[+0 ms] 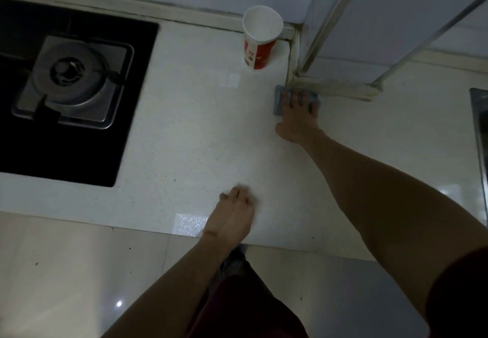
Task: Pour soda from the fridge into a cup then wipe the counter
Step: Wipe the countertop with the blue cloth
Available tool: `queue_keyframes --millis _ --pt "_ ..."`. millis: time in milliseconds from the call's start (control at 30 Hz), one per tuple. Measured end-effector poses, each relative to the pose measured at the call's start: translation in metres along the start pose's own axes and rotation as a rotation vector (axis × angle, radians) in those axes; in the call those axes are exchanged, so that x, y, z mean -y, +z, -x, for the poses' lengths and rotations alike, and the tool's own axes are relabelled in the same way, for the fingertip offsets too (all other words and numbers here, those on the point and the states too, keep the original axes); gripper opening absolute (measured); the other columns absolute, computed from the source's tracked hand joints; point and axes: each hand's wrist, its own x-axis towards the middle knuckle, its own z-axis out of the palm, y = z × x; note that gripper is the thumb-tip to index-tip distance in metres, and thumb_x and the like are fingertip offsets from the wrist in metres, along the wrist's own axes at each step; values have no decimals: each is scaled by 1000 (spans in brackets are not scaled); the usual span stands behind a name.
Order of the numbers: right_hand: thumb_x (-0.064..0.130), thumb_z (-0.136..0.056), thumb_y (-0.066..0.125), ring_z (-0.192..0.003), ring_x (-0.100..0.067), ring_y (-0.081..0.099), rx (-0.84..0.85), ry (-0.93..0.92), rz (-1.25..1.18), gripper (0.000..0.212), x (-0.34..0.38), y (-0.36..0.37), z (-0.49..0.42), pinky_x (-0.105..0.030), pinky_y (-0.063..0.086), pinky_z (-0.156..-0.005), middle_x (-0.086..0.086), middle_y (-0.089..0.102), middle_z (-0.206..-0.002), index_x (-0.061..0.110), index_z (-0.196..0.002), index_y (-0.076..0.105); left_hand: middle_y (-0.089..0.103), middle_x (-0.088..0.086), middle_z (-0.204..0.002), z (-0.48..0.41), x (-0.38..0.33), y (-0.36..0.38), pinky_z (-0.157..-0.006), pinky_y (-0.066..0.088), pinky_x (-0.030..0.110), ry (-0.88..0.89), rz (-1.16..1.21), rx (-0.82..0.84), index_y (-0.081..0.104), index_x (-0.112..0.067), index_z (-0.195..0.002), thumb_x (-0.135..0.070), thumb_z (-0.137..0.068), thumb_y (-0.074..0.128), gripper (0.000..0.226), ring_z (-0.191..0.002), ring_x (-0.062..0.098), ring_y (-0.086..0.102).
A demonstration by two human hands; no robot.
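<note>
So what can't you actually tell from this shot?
- Cup, head view: its depths are hidden by its own wall, so any soda inside cannot be seen.
- Cloth: mostly covered by the right hand.
- Sink: cut off by the right edge.
- Counter: too dim to spot spills.

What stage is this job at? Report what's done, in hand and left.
Done: the cup stands on the counter; whether it holds soda cannot be seen, and no bottle shows. In hand: the right hand presses a cloth beside the wall. The left hand rests flat. Left: wiping the open counter.
</note>
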Motion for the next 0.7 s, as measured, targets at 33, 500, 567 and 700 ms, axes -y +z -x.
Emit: queue_keyframes --millis 33,500,567,700 --pt "35 -92 50 -149 -33 -14 -4 -8 6 90 -1 1 0 -52 -8 -118 -13 -14 -162 15 -155 -11 38 21 -141 1 0 0 -105 38 41 -2 4 1 47 3 -130 -3 -92 41 39 -124 31 40" --pt "34 -90 51 -148 -36 -16 12 -58 22 90 57 53 96 -53 -8 -117 -16 -15 -161 12 -155 -8 39 17 -143 30 29 27 -106 39 36 78 109 -88 51 0 -129 -5 -91 46 38 -129 28 37" --pt "33 -91 49 -148 -35 -17 17 -62 21 88 72 68 125 -51 -9 -118 -15 -15 -162 12 -155 -7 39 18 -142 42 36 34 -104 41 37 68 103 -90 51 0 -129 -8 -91 51 39 -127 28 38" --pt "34 -91 49 -148 -34 -19 17 -38 6 90 103 100 178 -51 -11 -118 -14 -18 -161 12 -155 -11 41 16 -139 68 49 53 -98 44 39 97 52 -116 50 -2 -130 -11 -90 54 42 -124 29 39"
